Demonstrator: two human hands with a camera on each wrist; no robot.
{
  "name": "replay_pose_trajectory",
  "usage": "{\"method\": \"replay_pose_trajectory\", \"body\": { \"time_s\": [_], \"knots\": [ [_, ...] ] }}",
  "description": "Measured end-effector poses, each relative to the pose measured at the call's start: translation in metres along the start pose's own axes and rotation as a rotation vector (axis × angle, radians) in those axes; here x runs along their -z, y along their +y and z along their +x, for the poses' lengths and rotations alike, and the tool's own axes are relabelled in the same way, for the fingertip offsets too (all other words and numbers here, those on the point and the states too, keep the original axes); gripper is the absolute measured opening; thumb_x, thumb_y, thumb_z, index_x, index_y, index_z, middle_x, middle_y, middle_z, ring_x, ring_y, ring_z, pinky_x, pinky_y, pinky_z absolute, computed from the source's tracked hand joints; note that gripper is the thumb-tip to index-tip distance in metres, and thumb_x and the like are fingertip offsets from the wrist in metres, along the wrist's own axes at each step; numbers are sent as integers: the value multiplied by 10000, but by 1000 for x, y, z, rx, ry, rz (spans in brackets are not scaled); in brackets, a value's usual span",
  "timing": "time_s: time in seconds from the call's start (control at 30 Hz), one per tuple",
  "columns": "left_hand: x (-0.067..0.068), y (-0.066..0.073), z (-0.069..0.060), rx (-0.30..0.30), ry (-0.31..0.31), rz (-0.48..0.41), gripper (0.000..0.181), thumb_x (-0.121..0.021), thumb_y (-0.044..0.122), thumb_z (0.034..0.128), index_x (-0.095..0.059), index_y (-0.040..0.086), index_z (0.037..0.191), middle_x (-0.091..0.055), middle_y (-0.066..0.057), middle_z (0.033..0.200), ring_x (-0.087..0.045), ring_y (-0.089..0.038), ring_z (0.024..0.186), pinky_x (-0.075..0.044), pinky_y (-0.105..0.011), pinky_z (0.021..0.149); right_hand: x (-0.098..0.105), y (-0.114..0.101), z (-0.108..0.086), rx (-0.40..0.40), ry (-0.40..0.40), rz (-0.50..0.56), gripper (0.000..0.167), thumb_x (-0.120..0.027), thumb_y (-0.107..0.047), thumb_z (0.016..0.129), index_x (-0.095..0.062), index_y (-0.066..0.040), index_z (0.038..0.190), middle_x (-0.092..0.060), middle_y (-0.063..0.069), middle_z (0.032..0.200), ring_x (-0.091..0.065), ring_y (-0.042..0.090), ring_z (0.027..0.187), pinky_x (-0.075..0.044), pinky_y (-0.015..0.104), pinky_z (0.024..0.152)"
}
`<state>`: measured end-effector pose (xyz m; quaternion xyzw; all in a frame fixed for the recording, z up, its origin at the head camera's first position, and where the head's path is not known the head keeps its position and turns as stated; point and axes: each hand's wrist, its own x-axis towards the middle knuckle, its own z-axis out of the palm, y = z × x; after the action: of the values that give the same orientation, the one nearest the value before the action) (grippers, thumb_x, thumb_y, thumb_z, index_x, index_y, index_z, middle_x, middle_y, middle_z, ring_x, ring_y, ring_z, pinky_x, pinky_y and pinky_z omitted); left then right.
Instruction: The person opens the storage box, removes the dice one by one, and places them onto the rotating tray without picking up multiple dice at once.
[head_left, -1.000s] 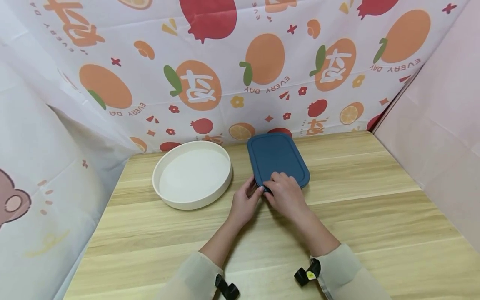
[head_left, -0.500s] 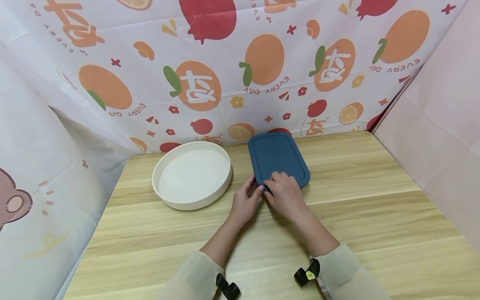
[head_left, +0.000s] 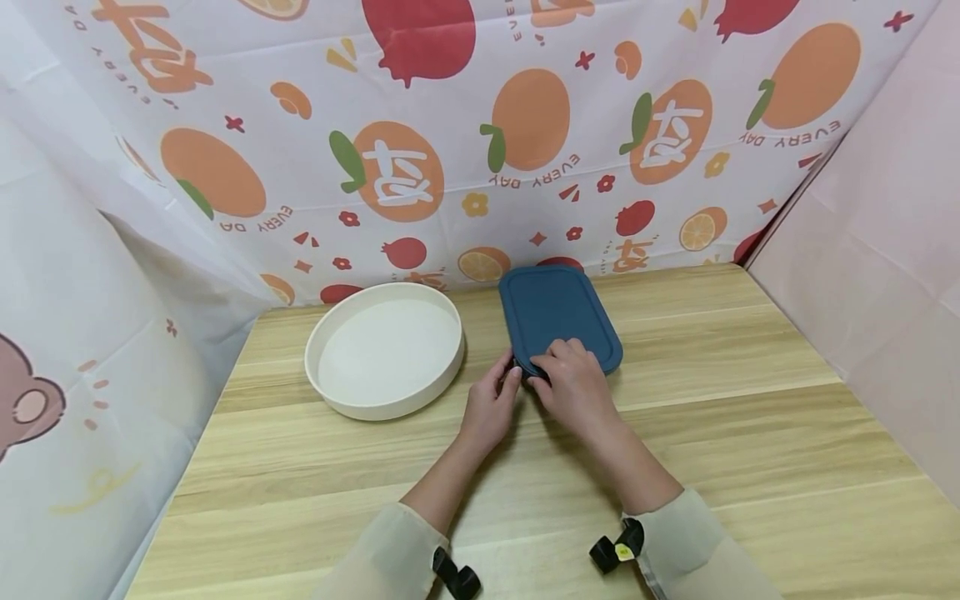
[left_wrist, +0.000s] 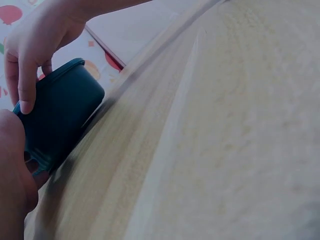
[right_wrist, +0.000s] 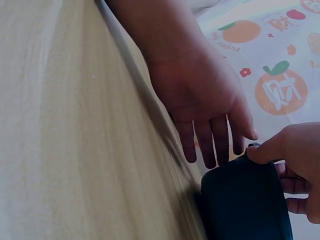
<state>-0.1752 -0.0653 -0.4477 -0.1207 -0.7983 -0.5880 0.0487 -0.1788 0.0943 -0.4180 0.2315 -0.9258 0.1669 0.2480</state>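
While the left hand (head_left: pixel 487 410) is gripping the plastic container (left_wrist: pixel 62 107), the right hand (head_left: pixel 576 393) is sensibly pinching its probably pliant lid (head_left: pixel 553 308) by the edge.

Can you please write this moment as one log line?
left hand: holds corner of blue box; right hand: pinches edge of lid; lid: on blue box; white tray: on table, left of blue box

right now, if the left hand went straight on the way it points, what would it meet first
The blue box. The left hand is at its near left corner, apparently touching, so likely no gap, though depth is hard to judge.
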Motion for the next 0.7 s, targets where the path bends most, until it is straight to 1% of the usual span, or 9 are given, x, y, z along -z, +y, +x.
{"method": "replay_pose_trajectory", "body": {
  "time_s": [0.13, 0.23, 0.3, 0.37, 0.43, 0.5, 0.57, 0.63, 0.7],
  "knots": [
    [-5, -22, 5, -7, 27, 79, 536, -452, 385, 1048, -446, 39, 1456, -618, -160, 1326, -626, -246, 1185, -556, -422, 979, 1, -1, 1, 7, 6, 7, 261, -850, -164, 771, -776, -79, 1006, -640, 55, 896, -552, 244, 833, -512, 352, 652],
    [-5, -22, 5, -33, 52, 105, 525, -481, 371, 1040, -466, 34, 1443, -610, -168, 1336, -624, -259, 1189, -563, -430, 968, 3, -2, 2, 6, 13, 24, 253, -845, -146, 774, -775, -68, 1004, -642, 65, 894, -556, 247, 827, -528, 346, 680],
    [-5, -22, 5, -91, 83, 137, 503, -521, 337, 1028, -489, 31, 1426, -584, -164, 1375, -600, -266, 1227, -549, -435, 993, 5, -3, 2, 1, 21, 40, 249, -840, -139, 779, -773, -60, 1006, -644, 67, 895, -564, 243, 827, -543, 334, 703],
    [-6, -22, 5, -179, 120, 199, 470, -571, 289, 1009, -528, 18, 1391, -574, -158, 1387, -578, -274, 1255, -537, -436, 1014, 7, -4, 3, -5, 31, 55, 248, -834, -133, 785, -770, -54, 1012, -645, 68, 898, -572, 237, 825, -555, 319, 711],
    [-6, -22, 5, -294, 155, 279, 409, -630, 235, 977, -595, 5, 1315, -584, -154, 1360, -560, -289, 1267, -524, -436, 1033, 10, -4, 3, -11, 45, 65, 242, -830, -131, 791, -768, -49, 1010, -644, 68, 894, -581, 230, 817, -565, 309, 703],
    [-7, -23, 5, -416, 179, 356, 322, -688, 184, 936, -667, 3, 1201, -618, -152, 1279, -582, -302, 1215, -531, -436, 1016, 14, -4, 4, -21, 67, 73, 232, -828, -126, 794, -768, -42, 1002, -645, 73, 890, -590, 233, 812, -572, 314, 697],
    [-8, -23, 6, -531, 194, 424, 226, -732, 148, 896, -722, 10, 1076, -643, -142, 1178, -606, -295, 1127, -551, -422, 964, 18, -5, 5, -36, 97, 75, 220, -829, -123, 793, -769, -34, 986, -648, 83, 882, -603, 241, 805, -583, 327, 691],
    [-9, -23, 7, -621, 199, 479, 151, -758, 124, 869, -753, 28, 985, -655, -124, 1101, -611, -278, 1067, -554, -402, 939, 25, -4, 6, -58, 128, 69, 212, -827, -132, 798, -770, -28, 974, -656, 93, 876, -618, 249, 799, -593, 344, 690],
    [-9, -22, 9, -684, 190, 517, 105, -762, 101, 860, -765, 33, 941, -658, -105, 1045, -612, -259, 1044, -549, -375, 950, 33, -2, 8, -83, 156, 64, 211, -822, -145, 806, -771, -20, 969, -672, 106, 871, -637, 258, 792, -603, 363, 687]
  ]
}}
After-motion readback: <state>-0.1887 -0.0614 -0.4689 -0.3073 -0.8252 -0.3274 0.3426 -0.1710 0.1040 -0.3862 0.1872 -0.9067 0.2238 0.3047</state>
